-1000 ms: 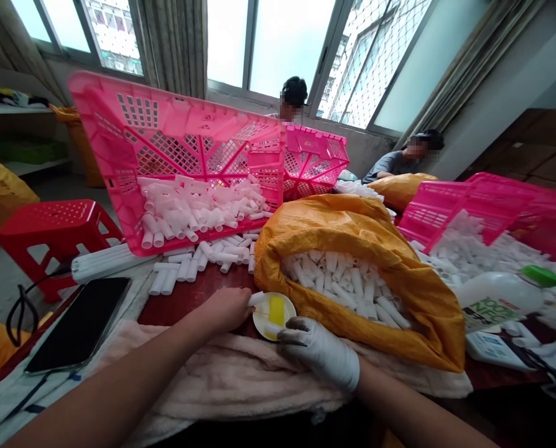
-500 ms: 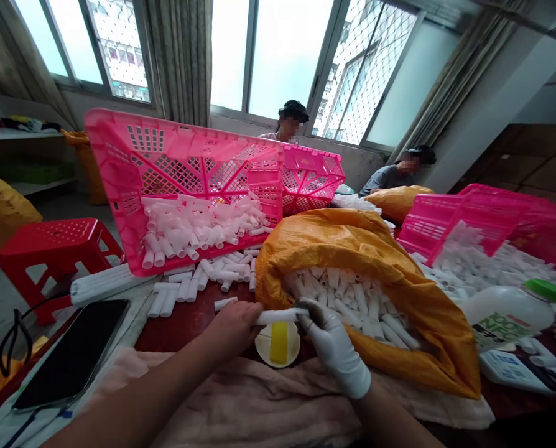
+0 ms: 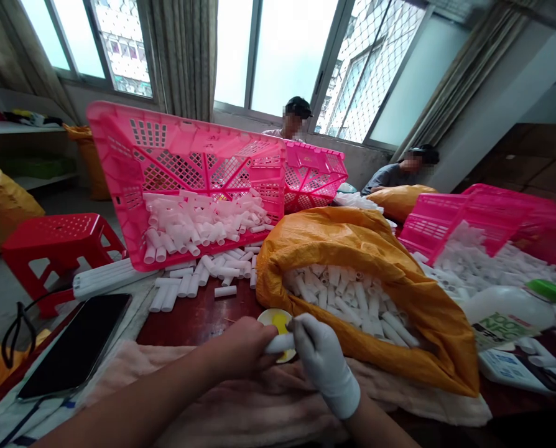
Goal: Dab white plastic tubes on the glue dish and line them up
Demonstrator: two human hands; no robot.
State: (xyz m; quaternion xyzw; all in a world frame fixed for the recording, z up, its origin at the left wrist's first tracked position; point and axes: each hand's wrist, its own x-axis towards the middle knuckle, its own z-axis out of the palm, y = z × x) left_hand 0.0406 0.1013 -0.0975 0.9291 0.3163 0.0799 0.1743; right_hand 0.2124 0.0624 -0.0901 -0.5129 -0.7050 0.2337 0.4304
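Observation:
A short white tube (image 3: 278,343) lies level between my two hands. My bare left hand (image 3: 245,343) is closed round its left part. The fingers of my right hand (image 3: 323,361), in a white glove, are pinched on the tube's right end and cover it. Just behind and under the tube is a small round pale dish (image 3: 262,318) with a yellow piece (image 3: 279,319) in it, partly hidden by my hands. An orange sack (image 3: 343,230) opens toward me beyond my right hand, filled with white tubes (image 3: 347,298). One single tube (image 3: 225,291) rests on the dark red tabletop.
A tilted pink basket (image 3: 203,134) with many tubes stands behind, loose tubes (image 3: 189,283) before it. A phone (image 3: 75,345) lies at left, near a red stool (image 3: 63,233). A green-capped bottle (image 3: 511,314) is at right. Two people sit beyond, and a cloth (image 3: 203,404) covers the front.
Both hands have come lower and nearer to me with the tube. My left fist now covers more of it, and my right hand has closed tighter on its end.

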